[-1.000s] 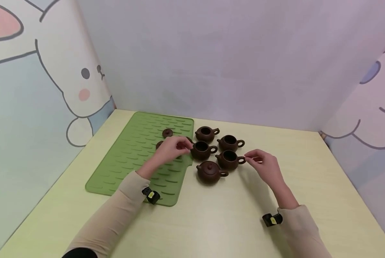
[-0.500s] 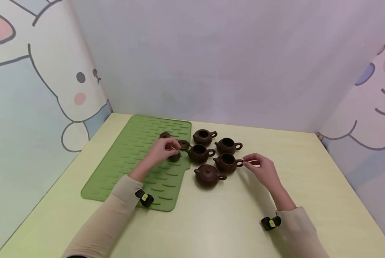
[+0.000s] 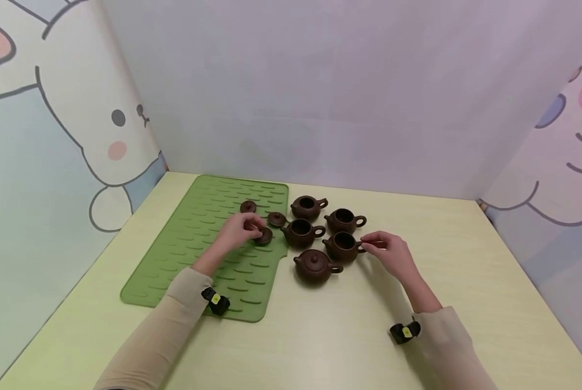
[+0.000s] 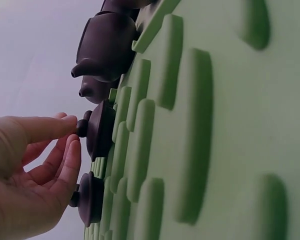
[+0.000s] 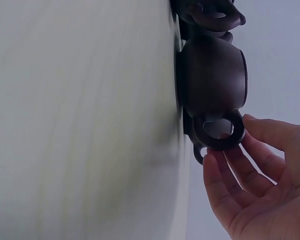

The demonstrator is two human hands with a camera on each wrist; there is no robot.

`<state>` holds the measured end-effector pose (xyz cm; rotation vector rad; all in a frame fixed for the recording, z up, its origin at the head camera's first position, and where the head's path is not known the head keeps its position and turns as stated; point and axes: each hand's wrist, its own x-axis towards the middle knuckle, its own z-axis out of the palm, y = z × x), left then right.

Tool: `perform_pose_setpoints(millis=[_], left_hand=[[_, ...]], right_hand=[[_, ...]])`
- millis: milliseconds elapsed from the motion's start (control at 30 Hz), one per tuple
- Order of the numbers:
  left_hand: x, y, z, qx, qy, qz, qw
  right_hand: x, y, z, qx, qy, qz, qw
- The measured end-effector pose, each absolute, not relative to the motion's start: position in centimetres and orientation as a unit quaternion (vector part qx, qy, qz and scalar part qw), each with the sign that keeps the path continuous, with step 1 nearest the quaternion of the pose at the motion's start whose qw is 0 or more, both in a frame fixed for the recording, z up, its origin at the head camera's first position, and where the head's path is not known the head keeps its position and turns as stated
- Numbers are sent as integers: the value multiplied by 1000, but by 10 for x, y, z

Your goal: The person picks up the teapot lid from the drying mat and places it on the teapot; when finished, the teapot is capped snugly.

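Observation:
My left hand (image 3: pixel 239 232) is over the green mat, thumb and fingertips at the knob of a dark brown teapot lid (image 3: pixel 263 236), pinching it. In the left wrist view this lid (image 4: pixel 101 131) sits close to the mat's ridges. Two more lids, a middle one (image 3: pixel 276 219) and a farther one (image 3: pixel 248 207), lie on the mat. With thumb and fingers my right hand (image 3: pixel 390 253) holds the ring handle of a small lidless brown teapot (image 3: pixel 341 247), which stands upright on the table. The right wrist view shows its handle (image 5: pixel 217 135) between thumb and fingers.
Beside the held teapot are lidless teapots at the left (image 3: pixel 300 233), back (image 3: pixel 306 208) and right (image 3: pixel 344 220). A lidded teapot (image 3: pixel 314 267) stands nearest me. The green mat (image 3: pixel 174 271) covers the table's left part. Printed fabric walls surround the pale table (image 3: pixel 329 341).
My left hand has moved left and toward me, from beside the left teapot to the nearest lid on the mat. My right hand stays at the handle. The view has shifted slightly.

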<state>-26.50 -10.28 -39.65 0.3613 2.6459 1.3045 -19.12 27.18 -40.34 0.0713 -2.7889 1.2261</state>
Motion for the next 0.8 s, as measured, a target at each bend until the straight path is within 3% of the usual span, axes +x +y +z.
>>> perform_pose_setpoints(millis=[800], left_hand=[[-269,-94,-396,112,902,411,70]], right_hand=[[-200,263,-404,8,-914,404,20]])
